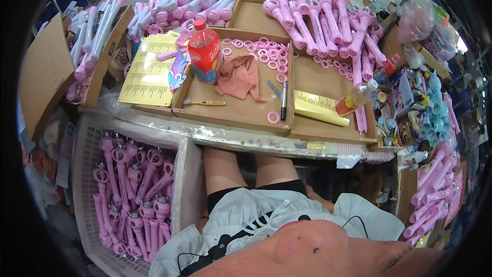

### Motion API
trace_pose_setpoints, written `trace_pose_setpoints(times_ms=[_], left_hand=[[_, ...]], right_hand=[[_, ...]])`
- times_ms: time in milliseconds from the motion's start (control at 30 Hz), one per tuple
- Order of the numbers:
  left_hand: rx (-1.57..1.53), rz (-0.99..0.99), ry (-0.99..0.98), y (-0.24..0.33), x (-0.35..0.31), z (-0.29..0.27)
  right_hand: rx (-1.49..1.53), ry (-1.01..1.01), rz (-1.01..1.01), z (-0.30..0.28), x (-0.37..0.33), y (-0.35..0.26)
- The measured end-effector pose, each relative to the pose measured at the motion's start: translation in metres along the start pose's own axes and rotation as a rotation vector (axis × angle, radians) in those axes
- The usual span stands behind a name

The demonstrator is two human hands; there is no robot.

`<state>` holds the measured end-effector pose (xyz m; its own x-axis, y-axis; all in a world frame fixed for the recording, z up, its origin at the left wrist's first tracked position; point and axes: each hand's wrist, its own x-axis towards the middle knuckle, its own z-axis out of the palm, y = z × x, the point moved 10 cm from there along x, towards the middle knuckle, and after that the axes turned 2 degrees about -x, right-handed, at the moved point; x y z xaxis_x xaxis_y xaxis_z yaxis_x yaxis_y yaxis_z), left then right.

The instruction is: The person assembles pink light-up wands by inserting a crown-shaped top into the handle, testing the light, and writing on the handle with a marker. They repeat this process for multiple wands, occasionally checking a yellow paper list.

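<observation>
Both my hands are down beside my seat, away from the tabletop. At my right thigh, part of my right hand or wrist shows, with its fingers hidden. Only a sliver of my left arm shows by the basket's side; the left hand itself is out of sight. In front of me a shallow cardboard tray holds a red-labelled bottle, a salmon cloth, a small brush, a marker pen and many pink rings. Beside my left leg, a grey plastic basket contains pink wand-like toy handles.
Pink handles heap at the back right; white-and-pink ones pile at the back left. Yellow printed sheets lie left, with another yellow sheet beside a drink bottle. Pale blue parts and pink tubes crowd the right.
</observation>
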<state>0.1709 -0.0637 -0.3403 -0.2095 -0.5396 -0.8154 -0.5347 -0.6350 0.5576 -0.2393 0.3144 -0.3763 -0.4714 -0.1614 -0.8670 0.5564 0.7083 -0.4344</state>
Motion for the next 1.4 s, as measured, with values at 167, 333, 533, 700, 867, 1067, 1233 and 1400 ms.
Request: trace_pose_setpoints(times_ms=[167, 333, 533, 700, 867, 1067, 1233, 1400], left_hand=[[-0.037, -0.040, 0.063, 0.004, 0.004, -0.004], [-0.073, -0.137, 0.147, 0.015, 0.022, -0.005], [-0.126, -0.240, 0.208, 0.016, 0.024, 0.015], [-0.210, -0.167, 0.227, 0.005, 0.001, 0.055], [-0.202, -0.153, 0.270, -0.016, -0.004, 0.063], [0.166, 0.240, 0.193, 0.072, -0.078, 0.034], [0.039, 0.814, -0.491, 0.172, -0.249, 0.047], [-0.388, 0.807, -0.157, 0.176, -0.229, -0.164]], right_hand=[[-0.104, -0.215, 0.079, -0.007, -0.022, 0.000], [-0.188, -0.230, 0.128, -0.017, -0.009, -0.044], [-0.244, -0.198, 0.151, -0.026, -0.002, -0.092], [-0.399, -0.240, 0.067, -0.049, 0.015, -0.142], [-0.627, -0.286, -0.030, -0.074, 0.030, -0.199], [-0.791, -0.304, -0.141, -0.052, 0.011, -0.232], [-0.958, -0.317, -0.183, -0.016, -0.029, -0.227], [-1.779, -0.241, -0.238, 0.039, -0.128, -0.211]])
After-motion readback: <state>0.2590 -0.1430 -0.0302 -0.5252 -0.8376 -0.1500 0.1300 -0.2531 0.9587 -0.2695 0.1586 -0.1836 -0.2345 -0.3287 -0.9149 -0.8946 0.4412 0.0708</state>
